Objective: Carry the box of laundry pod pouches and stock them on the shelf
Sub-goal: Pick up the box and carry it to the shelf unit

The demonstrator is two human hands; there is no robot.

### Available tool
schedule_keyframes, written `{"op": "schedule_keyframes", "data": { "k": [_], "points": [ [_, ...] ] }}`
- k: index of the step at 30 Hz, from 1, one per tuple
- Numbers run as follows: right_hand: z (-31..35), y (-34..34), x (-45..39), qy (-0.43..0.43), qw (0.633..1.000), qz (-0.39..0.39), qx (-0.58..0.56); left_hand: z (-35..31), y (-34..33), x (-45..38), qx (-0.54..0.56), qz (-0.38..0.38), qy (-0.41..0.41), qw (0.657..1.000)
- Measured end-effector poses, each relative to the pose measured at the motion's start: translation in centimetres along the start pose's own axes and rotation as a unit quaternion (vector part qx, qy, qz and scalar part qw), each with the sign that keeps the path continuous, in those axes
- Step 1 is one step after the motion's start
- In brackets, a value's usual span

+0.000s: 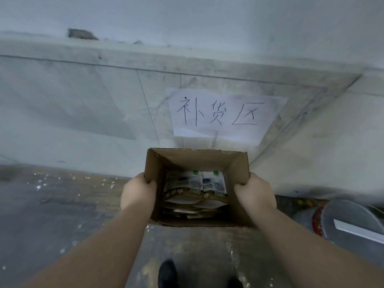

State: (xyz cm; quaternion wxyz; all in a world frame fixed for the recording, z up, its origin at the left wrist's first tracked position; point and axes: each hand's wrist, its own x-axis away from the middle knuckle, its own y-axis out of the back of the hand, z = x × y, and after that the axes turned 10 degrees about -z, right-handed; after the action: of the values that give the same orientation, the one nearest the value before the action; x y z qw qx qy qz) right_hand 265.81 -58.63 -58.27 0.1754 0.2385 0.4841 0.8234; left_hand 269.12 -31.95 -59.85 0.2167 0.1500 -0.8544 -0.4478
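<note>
An open brown cardboard box (195, 161) is in the middle of the view, in front of a wall. Inside it lie several white and tan laundry pod pouches (195, 183), stacked flat. My left hand (138, 192) grips the box's left wall, fingers curled over the rim. Over the right wall's rim, my right hand (255, 193) holds on the same way. No shelf is in view.
A white paper sign (226, 115) with handwritten characters is stuck on the tiled wall just above the box. A grey bin (351, 221) with a red rim stands at the lower right. The concrete floor (52, 215) is littered with white specks. My dark shoe (168, 273) shows below.
</note>
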Motion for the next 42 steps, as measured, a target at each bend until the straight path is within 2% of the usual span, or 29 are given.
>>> {"op": "schedule_keyframes", "data": {
  "k": [9,18,25,30,42],
  "points": [
    [7.1,10.8,1.6,0.038,0.998,-0.032,-0.040,-6.4,11.8,0.6,0.042,-0.036,-0.053,0.997],
    [7.5,16.4,4.7,0.100,0.993,-0.012,-0.055,-6.9,17.9,6.5,0.064,-0.082,-0.053,0.993],
    [6.7,17.7,8.4,0.185,0.982,0.041,-0.011,-2.1,19.5,16.9,0.082,-0.134,0.056,0.986],
    [7.2,16.6,12.5,0.270,0.956,0.115,-0.003,2.9,21.0,24.2,0.103,-0.188,0.150,0.965],
    [10.4,10.7,31.1,0.490,0.844,0.212,0.052,18.2,25.9,43.1,0.108,-0.355,0.353,0.859]
  ]
}}
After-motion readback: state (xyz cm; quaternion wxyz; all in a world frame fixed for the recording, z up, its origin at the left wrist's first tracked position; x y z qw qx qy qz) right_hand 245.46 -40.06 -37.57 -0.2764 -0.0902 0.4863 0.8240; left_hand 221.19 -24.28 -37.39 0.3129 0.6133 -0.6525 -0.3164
